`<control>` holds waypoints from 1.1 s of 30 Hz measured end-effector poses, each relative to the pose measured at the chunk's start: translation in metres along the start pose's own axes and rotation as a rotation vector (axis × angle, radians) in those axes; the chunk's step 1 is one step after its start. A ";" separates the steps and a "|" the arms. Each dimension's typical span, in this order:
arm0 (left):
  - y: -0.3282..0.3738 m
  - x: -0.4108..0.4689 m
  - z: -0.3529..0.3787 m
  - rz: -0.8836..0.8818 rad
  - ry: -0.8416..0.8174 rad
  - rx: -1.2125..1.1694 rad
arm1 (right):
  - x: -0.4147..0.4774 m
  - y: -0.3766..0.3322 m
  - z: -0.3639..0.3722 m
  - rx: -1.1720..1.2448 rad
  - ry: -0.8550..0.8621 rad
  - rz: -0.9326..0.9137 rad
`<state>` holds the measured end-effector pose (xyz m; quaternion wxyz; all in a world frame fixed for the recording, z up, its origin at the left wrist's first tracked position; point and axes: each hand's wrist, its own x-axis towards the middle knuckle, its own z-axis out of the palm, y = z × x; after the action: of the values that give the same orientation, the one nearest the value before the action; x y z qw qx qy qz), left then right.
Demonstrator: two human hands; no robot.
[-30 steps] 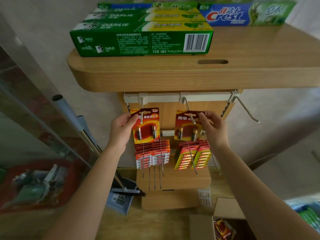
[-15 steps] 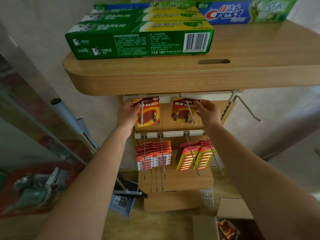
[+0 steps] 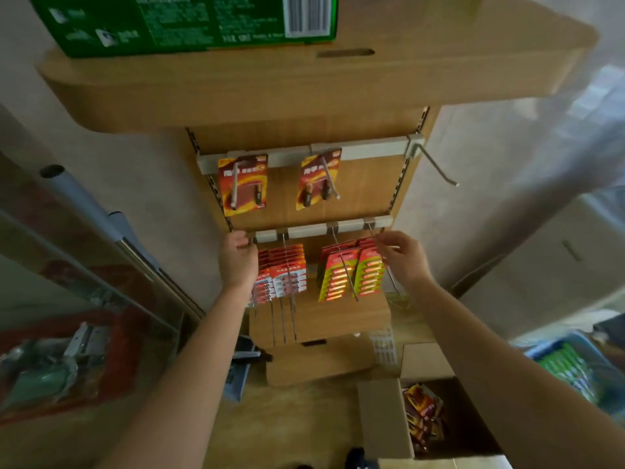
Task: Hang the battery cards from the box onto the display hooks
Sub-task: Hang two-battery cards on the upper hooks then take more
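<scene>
Two red battery cards hang on the upper rail's hooks: the left card (image 3: 243,185) and the right card (image 3: 318,179). Both hands are below them, at the lower rail. My left hand (image 3: 237,258) is loosely curled with nothing in it, beside the red-and-white card stack (image 3: 283,273). My right hand (image 3: 402,257) has its fingers apart and holds nothing, next to the red-and-green card stack (image 3: 351,270). The cardboard box (image 3: 385,421) at the bottom right holds more battery cards (image 3: 424,414). A bare hook (image 3: 436,165) sticks out at the upper rail's right end.
A wooden shelf (image 3: 270,86) with a green toothpaste carton (image 3: 176,22) overhangs the display. A grey pole (image 3: 98,221) leans at the left above a red basket (image 3: 61,360). A blue crate (image 3: 575,367) sits at the right.
Both hands let go of the two cards, which now hang on the upper hooks, and dropped down to the lower rail. The view tilted down and moved closer.
</scene>
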<state>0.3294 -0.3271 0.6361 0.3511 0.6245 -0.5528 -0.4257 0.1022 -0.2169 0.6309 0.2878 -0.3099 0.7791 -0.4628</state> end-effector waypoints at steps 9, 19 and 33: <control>-0.037 -0.099 0.093 0.051 -0.507 0.359 | -0.051 0.091 -0.077 -0.304 -0.162 0.100; -0.078 -0.239 0.240 -0.018 -0.665 0.583 | -0.064 0.239 -0.214 -0.559 -0.441 0.155; -0.253 -0.285 0.388 -0.144 -0.744 0.515 | -0.040 0.462 -0.199 -0.510 -0.474 0.320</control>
<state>0.0644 0.0033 0.2949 -0.0687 0.5328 -0.6844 -0.4930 -0.1185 0.0966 0.3027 0.4424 -0.3445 0.8195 -0.1188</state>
